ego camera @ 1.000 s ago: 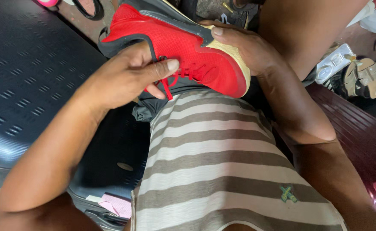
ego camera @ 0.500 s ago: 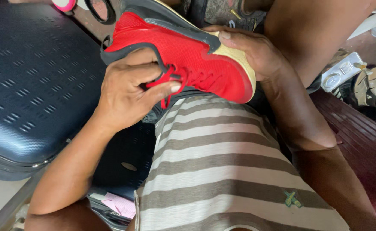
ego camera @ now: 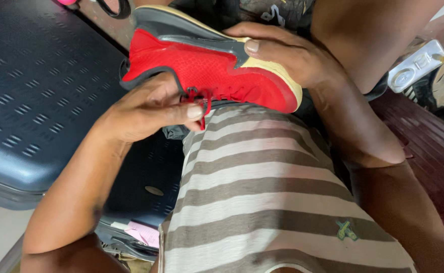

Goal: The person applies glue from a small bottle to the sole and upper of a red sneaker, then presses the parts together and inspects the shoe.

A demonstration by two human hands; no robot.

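Left hand (ego camera: pixel 146 108) is pinched together on the red lace (ego camera: pixel 197 98) at the shoe's throat, thumb and fingertips closed over it. Right hand (ego camera: pixel 287 53) is clamped around the far side of the red shoe (ego camera: pixel 207 68), thumb lying across the grey overlay near the sole. I see a red mesh upper, a dark collar, a grey band and a cream sole edge. It sits held above the lap, just over the striped shirt (ego camera: pixel 262 192), not resting on anything else. Its long axis runs from upper left to lower right in my view, heel opening toward the upper left, toe toward the lower right, sole turned up and away. Beside my left arm lies a dark blue hard suitcase (ego camera: pixel 35 106).
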